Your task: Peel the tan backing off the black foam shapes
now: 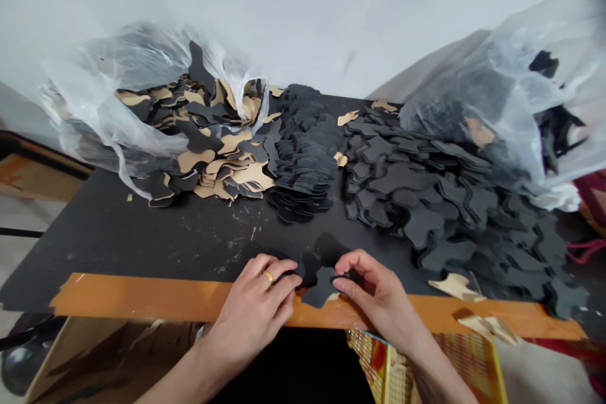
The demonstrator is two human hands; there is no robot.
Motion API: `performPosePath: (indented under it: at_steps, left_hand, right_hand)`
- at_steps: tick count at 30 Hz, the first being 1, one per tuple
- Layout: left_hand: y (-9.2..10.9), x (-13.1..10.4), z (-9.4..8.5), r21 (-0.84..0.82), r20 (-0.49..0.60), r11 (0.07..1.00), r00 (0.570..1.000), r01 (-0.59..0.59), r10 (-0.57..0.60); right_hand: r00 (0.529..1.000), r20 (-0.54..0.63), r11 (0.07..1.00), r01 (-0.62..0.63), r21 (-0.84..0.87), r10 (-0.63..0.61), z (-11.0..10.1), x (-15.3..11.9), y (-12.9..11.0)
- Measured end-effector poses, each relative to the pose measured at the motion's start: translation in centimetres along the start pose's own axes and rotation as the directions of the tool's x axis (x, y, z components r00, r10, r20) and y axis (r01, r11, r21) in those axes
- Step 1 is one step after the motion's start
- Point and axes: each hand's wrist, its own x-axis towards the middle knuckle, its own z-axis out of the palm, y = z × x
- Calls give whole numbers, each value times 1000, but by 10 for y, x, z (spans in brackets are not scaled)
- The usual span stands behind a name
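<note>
Fingers [283,268] of left hand [255,300] and right hand [381,297] pinch dark pieces [319,289] at the orange-taped edge [156,297], bare tabletop [142,240] leftward.

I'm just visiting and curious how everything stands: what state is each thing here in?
Left hand: pinching
Right hand: pinching
Black pieces between them: held, overlapping
Left bag: open, pieces spilling out
Right bag: bulging, mouth unclear
Middle stack: tightly overlapped
Right pile: loosely heaped
Orange strip: flat

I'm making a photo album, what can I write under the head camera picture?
Two hands hold dark cut pieces over a black table.
</note>
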Motion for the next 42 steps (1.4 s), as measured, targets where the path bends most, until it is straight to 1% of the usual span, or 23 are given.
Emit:
performPosePath:
  at_steps: [3, 5, 8, 10, 12, 13, 15, 16, 18, 21, 23, 25, 30, 34, 36, 39, 40, 42]
  left_hand:
    - [4, 0, -6, -136, -88, 990, 994, 45, -57]
    - [8, -1, -4, -187, -121, 981, 990, 52, -76]
    - [12, -3, 4, -198, -129, 980, 991, 12, -38]
    - [12, -4, 10, -193, -135, 981, 990, 3, -29]
    - [9, -4, 14, -185, -145, 983, 989, -3, -24]
    - [8, -4, 15, -176, -148, 984, 989, -6, -20]
    - [6, -4, 15, -154, -161, 988, 987, -15, -10]
    - [6, -3, 15, -143, -166, 990, 986, -15, -9]
    - [5, -2, 14, -134, -171, 991, 985, -7, -16]
    - [5, -1, 15, -140, -174, 990, 984, 11, -36]
    - [5, 0, 15, -138, -170, 990, 984, 24, -47]
    - [5, 1, 15, -133, -166, 990, 984, 36, -58]
    - [6, 3, 13, -140, -180, 989, 981, 50, -75]
    - [7, 4, 12, -138, -187, 989, 979, 50, -76]
    - [7, 3, 13, -140, -177, 988, 980, 61, -86]
    - [5, 4, 16, -136, -170, 988, 981, 69, -92]
    - [5, 4, 17, -130, -176, 990, 981, 60, -83]
    - [4, 5, 19, -110, -197, 993, 979, 30, -52]
  right_hand:
    - [998, -34, 991, -46, 129, 51, 10, 0, -4]
    - [996, -39, 974, -71, 216, 82, 16, -1, -7]
    - [994, -33, 949, -86, 303, 101, 23, -1, -8]
    - [995, -33, 948, -81, 306, 96, 26, -2, -6]
    - [996, -43, 965, -70, 253, 83, 28, -3, -3]
    - [996, -55, 979, -63, 196, 75, 28, -4, -1]
    - [995, -91, 999, -38, 17, 39, 30, -6, 1]
    - [994, -110, 997, -11, -82, 2, 31, -8, 1]
    - [986, -123, 968, 78, -240, -110, 33, -12, 2]
    - [954, -90, 905, 237, -354, -286, 36, -18, 3]
    - [935, -68, 861, 291, -417, -349, 38, -21, 5]
    - [919, -56, 819, 319, -476, -391, 39, -23, 8]
    - [881, -60, 748, 360, -557, -469, 45, -26, 11]
    - [859, -106, 741, 363, -564, -502, 45, -27, 11]
    - [860, -111, 744, 358, -564, -498, 43, -26, 13]
    - [877, -41, 729, 371, -575, -479, 37, -25, 18]
    - [876, -25, 722, 380, -578, -481, 36, -24, 19]
    - [865, -29, 712, 392, -583, -500, 35, -22, 22]
